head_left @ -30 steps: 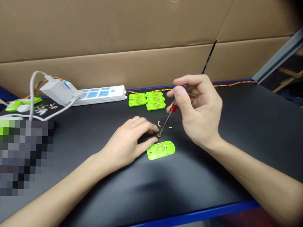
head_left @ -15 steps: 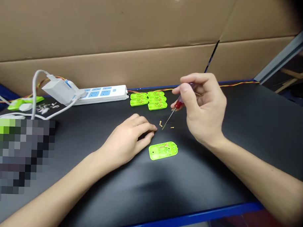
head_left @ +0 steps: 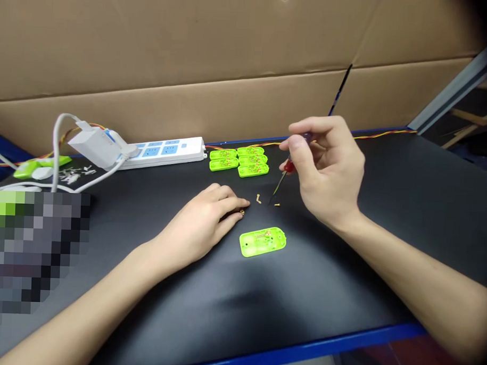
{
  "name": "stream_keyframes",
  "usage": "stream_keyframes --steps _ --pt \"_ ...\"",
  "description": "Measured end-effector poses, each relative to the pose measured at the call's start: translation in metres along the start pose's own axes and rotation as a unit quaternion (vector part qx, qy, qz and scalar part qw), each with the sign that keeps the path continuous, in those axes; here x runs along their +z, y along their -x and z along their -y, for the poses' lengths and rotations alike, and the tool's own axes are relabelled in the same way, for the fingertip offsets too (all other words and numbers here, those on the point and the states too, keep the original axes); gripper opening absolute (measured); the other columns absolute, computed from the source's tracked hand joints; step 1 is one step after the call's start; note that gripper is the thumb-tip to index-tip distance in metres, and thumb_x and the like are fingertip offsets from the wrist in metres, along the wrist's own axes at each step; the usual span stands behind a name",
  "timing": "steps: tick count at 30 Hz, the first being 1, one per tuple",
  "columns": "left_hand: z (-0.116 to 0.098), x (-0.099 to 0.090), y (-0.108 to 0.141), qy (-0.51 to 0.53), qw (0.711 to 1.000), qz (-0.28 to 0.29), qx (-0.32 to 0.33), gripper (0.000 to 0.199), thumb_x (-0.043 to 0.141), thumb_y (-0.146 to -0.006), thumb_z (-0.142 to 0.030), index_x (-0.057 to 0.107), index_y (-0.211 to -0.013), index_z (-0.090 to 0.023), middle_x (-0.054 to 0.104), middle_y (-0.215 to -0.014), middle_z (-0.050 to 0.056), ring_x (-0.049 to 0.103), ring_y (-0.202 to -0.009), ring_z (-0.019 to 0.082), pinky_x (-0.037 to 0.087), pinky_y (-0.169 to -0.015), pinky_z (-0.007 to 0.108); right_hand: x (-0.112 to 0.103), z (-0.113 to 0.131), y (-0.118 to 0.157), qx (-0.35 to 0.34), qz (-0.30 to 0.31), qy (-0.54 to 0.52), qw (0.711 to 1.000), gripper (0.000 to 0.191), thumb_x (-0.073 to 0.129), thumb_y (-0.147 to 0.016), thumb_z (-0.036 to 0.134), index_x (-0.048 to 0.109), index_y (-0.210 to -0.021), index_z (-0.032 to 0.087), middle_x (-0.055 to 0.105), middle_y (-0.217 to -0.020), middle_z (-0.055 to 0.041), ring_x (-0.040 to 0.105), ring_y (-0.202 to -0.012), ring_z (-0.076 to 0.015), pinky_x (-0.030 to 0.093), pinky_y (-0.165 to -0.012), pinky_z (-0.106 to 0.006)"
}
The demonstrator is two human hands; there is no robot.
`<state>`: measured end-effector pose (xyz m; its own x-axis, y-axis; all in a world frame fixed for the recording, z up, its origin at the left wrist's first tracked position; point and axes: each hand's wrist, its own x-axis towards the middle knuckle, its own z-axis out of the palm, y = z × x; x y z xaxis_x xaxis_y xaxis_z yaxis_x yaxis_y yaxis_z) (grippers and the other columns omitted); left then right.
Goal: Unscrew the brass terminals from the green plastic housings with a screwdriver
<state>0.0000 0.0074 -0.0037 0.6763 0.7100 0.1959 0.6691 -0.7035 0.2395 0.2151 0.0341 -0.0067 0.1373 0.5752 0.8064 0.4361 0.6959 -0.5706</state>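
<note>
In my right hand is a screwdriver with a red and clear handle, its thin shaft slanting down to the left. The tip is close to a small brass screw on the black table. My left hand rests on the table, thumb and forefinger closed around a small brass piece. A thin bent brass strip lies just right of those fingertips. Nearer to me is a bright green plastic shell, its inside facing up with metal parts in it.
Several similar green shells sit grouped toward the back. A white power strip with a plugged-in adapter and cables stands at the back left. Cardboard rises behind the table, whose front edge is blue.
The screwdriver tip has moved slightly right, from beside the bent strip toward the brass screw. My left fingers have shifted slightly left, showing more of the brass piece.
</note>
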Motion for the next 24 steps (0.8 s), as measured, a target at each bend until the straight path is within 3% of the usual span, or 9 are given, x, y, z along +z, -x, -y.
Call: stream_keyframes --steps 11,24 --pt "0.0053 0.0009 0.0009 0.042 0.999 -0.016 -0.013 0.022 0.049 -0.097 -0.029 0.067 -0.105 -0.02 0.067 -0.104 0.004 0.058 -0.098 0.018 0.048 -0.088 0.033 -0.0031 0.0024 -0.0064 -0.008 -0.039 0.018 0.999 0.009 0.055 -0.093 0.03 0.061 -0.099 0.026 0.061 -0.086 -0.0003 0.063 -0.069 -0.0112 0.051 -0.051 -0.025" --pt "0.0013 0.0067 -0.0005 0.022 0.999 -0.029 -0.009 0.027 0.048 -0.098 -0.029 0.07 -0.111 -0.021 0.065 -0.099 0.005 0.056 -0.094 0.019 0.048 -0.085 0.033 -0.003 -0.0049 -0.0028 -0.007 0.008 0.032 0.999 0.013 0.056 -0.093 0.032 0.062 -0.102 0.025 0.066 -0.084 0.0013 0.062 -0.062 -0.0098 0.053 -0.052 -0.025"
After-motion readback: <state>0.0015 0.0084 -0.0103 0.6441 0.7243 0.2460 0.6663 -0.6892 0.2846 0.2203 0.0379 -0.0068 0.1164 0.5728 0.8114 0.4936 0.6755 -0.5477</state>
